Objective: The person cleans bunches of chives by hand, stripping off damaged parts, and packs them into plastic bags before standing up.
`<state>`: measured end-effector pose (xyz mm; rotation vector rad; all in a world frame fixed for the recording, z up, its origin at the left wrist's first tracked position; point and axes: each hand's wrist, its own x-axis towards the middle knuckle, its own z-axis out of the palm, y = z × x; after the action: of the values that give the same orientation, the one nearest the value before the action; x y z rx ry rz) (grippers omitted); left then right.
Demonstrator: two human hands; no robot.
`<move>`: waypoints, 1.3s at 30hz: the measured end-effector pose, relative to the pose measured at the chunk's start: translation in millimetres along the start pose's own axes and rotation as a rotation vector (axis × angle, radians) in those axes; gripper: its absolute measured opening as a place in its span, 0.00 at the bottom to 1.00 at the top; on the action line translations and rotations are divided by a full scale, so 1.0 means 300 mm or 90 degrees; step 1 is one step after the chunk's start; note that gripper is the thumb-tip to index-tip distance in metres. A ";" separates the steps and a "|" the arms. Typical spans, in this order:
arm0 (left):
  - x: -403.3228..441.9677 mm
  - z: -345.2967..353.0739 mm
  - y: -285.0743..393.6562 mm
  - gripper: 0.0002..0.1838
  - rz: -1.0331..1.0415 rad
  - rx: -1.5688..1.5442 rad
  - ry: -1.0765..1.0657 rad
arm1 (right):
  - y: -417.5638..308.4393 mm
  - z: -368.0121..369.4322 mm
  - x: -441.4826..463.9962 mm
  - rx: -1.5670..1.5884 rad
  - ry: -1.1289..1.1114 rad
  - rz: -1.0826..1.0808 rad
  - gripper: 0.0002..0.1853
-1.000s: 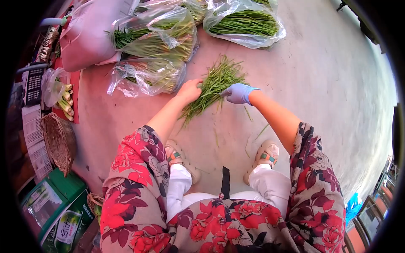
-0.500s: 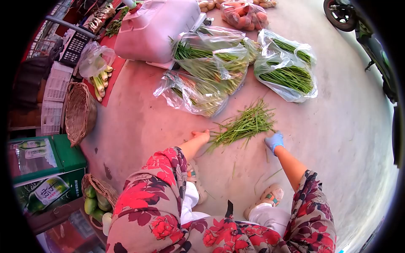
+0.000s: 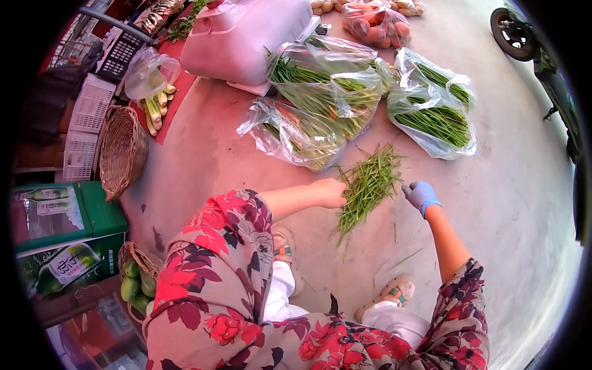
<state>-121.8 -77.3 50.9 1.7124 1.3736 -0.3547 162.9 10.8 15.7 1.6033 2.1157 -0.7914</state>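
A loose pile of thin green stems (image 3: 370, 185) lies on the concrete floor in front of me. My bare left hand (image 3: 331, 193) is closed at the pile's left edge, touching it; its fingertips are turned away, so what it grips is hidden. On the other side, my right hand (image 3: 422, 196) wears a blue glove. Its fingers are drawn together just off the pile's right edge, and anything between them is too small to name. A few stray stems (image 3: 406, 258) lie nearer my feet.
Beyond the pile are clear bags of green stems (image 3: 435, 126) (image 3: 327, 86) and a bag of orange-red vegetables (image 3: 376, 28). A large pinkish jug (image 3: 246, 43) stands behind. Leftward are a wicker basket (image 3: 122, 154), a green carton (image 3: 102, 209) and a basket of green vegetables (image 3: 132, 287). A parked two-wheeler (image 3: 515, 37) is far right.
My left hand has moved right, up against the pile, and closed. My right hand has shifted slightly up and right. The pile has turned more upright and is bunched narrower.
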 end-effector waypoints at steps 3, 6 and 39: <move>-0.119 -0.034 -0.161 0.24 -0.026 -0.027 0.086 | 0.003 0.016 -0.029 0.081 0.050 -0.055 0.19; -0.198 -0.048 -0.257 0.23 -0.060 -0.161 0.232 | -0.065 0.032 -0.015 0.168 0.085 -0.133 0.17; -0.587 -0.311 0.518 0.23 0.047 -0.482 0.382 | -0.365 -0.517 -0.611 1.077 -0.082 -0.062 0.18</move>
<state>-71.7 -116.8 295.3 1.2419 1.5684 0.7042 116.7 -50.0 268.2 1.7874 1.1510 -3.0207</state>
